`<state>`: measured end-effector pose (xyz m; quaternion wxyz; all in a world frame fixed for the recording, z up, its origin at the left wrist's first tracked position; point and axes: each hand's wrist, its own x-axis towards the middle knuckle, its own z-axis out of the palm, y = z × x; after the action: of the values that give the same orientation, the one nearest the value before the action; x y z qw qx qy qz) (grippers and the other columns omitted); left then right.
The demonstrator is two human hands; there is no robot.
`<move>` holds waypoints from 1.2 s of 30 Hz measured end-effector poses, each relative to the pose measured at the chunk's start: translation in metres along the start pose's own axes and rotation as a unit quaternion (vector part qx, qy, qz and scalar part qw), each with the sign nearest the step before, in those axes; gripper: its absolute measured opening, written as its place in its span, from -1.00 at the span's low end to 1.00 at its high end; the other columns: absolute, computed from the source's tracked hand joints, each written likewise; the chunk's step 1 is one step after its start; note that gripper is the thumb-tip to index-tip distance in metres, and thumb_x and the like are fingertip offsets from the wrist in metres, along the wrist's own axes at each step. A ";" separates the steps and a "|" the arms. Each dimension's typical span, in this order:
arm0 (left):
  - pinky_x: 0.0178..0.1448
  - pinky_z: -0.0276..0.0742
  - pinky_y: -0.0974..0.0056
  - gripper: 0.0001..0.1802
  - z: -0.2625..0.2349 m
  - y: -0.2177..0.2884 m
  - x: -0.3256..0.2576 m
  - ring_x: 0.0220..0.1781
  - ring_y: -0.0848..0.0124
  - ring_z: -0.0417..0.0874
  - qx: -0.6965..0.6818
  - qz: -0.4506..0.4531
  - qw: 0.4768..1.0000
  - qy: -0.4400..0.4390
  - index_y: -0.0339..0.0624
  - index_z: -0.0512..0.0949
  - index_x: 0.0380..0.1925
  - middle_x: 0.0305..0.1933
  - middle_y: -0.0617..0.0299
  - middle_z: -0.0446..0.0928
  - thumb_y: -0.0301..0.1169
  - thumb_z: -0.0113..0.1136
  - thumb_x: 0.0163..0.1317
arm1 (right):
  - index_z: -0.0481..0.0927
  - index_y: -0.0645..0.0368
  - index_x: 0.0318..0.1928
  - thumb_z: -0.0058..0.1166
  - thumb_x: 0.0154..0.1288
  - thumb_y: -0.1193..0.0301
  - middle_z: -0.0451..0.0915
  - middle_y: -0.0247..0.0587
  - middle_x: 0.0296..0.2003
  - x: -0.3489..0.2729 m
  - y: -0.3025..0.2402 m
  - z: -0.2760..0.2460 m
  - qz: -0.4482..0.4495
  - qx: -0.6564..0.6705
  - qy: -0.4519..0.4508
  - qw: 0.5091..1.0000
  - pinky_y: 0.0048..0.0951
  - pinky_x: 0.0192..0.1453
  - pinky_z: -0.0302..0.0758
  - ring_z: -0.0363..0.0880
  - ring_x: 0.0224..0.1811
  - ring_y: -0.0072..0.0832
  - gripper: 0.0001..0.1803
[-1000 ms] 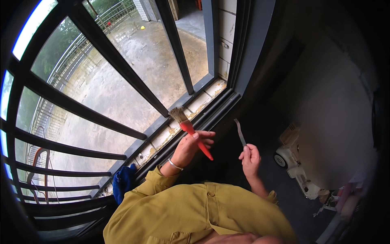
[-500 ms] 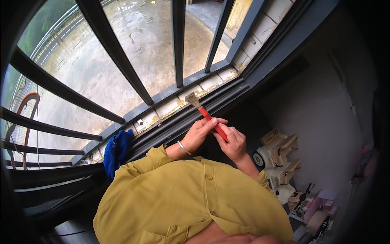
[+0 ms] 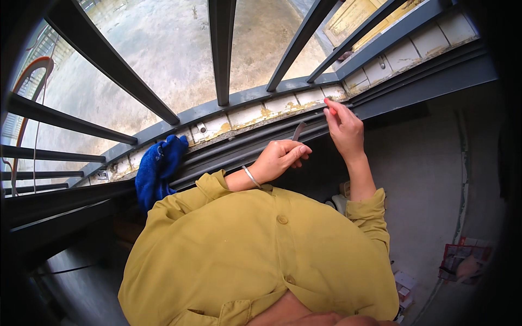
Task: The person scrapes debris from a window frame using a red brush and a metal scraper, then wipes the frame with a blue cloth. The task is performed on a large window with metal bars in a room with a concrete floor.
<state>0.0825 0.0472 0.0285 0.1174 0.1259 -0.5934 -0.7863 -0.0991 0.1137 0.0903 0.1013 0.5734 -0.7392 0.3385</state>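
Observation:
My right hand (image 3: 346, 127) is raised at the window track, closed on the red-handled brush (image 3: 333, 111). Only bits of red show between its fingers, and the bristles are hidden or too small to make out. Lower and to the left, my left hand (image 3: 281, 158), with a silver bangle at the wrist, is closed on a thin grey curved strip (image 3: 299, 130). The strip sticks up out of the fist over the dark window track (image 3: 255, 142); its other end is hidden. The two hands are apart.
A blue cloth (image 3: 157, 167) hangs over the sill at left. Dark metal bars (image 3: 222, 54) stand beyond the white tiled ledge (image 3: 247, 115), which has yellowish stains. An orange-brown curved frame (image 3: 37, 70) hangs outside. Boxes and toys (image 3: 405, 285) lie low at right.
My right hand has moved up and right with the brush, away from my left hand. A grey strip now shows in my left hand. The view has turned towards the right.

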 end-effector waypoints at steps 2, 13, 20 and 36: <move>-0.32 0.45 0.50 -0.66 -0.002 0.001 -0.001 -0.43 0.58 0.51 -0.043 -0.005 0.999 0.028 -0.28 0.53 -0.17 -0.38 0.26 0.53 -0.24 -0.08 0.32 | 0.53 0.19 -0.24 0.11 0.13 0.48 0.56 -0.13 -0.45 0.015 -0.004 0.001 -0.016 -0.010 0.016 1.000 -0.42 -0.39 0.47 0.54 -0.48 -0.27 -0.84; -0.52 0.24 0.57 -0.65 -0.006 -0.003 0.004 -0.61 0.65 0.35 -0.048 0.044 0.985 0.163 -0.24 0.55 -0.25 -0.58 0.39 0.39 -0.20 -0.10 0.33 | 0.55 0.22 -0.46 0.18 0.05 0.41 0.52 -0.16 -0.52 0.025 0.017 0.009 0.057 0.112 -0.069 0.990 -0.48 -0.36 0.41 0.51 -0.46 -0.37 -0.86; -0.56 0.19 0.54 -0.70 -0.011 -0.008 0.000 -0.64 0.66 0.27 0.045 0.112 0.954 0.273 -0.25 0.58 -0.28 -0.63 0.40 0.32 -0.28 -0.08 0.32 | 0.54 0.26 -0.44 0.22 -0.05 0.57 0.53 -0.23 -0.44 0.036 0.018 -0.035 0.015 0.230 -0.093 0.969 -0.53 -0.26 0.42 0.50 -0.38 -0.47 -0.88; -0.59 0.05 0.55 -0.68 -0.019 -0.011 -0.010 -0.68 0.69 0.17 -0.023 0.204 0.912 0.354 -0.30 0.56 -0.30 -0.71 0.44 0.25 -0.30 -0.11 0.34 | 0.51 0.23 -0.45 0.21 -0.07 0.58 0.54 -0.25 -0.42 0.012 -0.010 -0.028 -0.022 0.306 -0.285 0.908 -0.51 -0.23 0.42 0.51 -0.37 -0.43 -0.86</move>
<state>0.0982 0.0364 0.0139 0.4807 0.2691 -0.5078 -0.6623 -0.1001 0.1209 0.1219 -0.2864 0.6646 -0.5838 0.3679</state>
